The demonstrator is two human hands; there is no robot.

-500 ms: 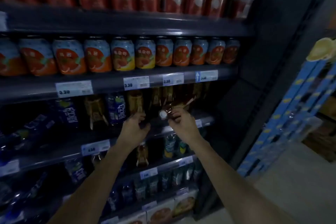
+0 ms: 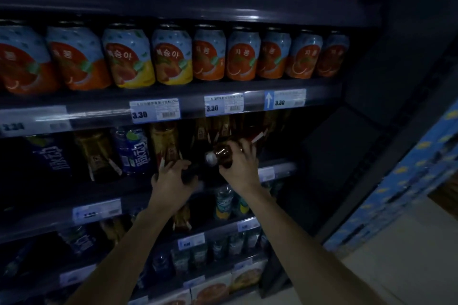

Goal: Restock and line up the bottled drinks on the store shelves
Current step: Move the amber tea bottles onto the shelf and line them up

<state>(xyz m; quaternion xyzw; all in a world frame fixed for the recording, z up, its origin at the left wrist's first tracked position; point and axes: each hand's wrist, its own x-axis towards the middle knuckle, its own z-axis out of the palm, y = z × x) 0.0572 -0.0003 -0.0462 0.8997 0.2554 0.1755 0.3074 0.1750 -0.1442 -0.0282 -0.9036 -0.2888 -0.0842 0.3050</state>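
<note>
Tipping toward the camera, the brown bottle (image 2: 221, 155) lies almost on its side in front of the third shelf (image 2: 104, 190), its pale cap (image 2: 210, 158) pointing at the person and its base aimed into the row of amber bottles (image 2: 223, 129) behind. The right hand (image 2: 241, 167) has its fingers wrapped closed around the bottle's shoulder and body, carrying its whole weight. Just beside it, the left hand (image 2: 173, 178) curls around something dark at the shelf lip — probably the neck of a second bottle, though the gloom makes it hard to be sure what the fingers hold.

The step in hand looks like seating this bottle in its lane. To do it well, the right wrist should roll so the base drops first and the cap rises, bringing the bottle upright before it meets the shelf; pushed in tilted, it could knock the amber neighbours. Once standing, it wants sliding back until it touches the bottle behind, label turned outward to match the blue bottle (image 2: 135, 150) and the others in the row.

Above, the cans (image 2: 171, 56) sit in a tidy front — a fair guide for the line to aim at — over the price tags (image 2: 155, 112) on the rail.
</note>
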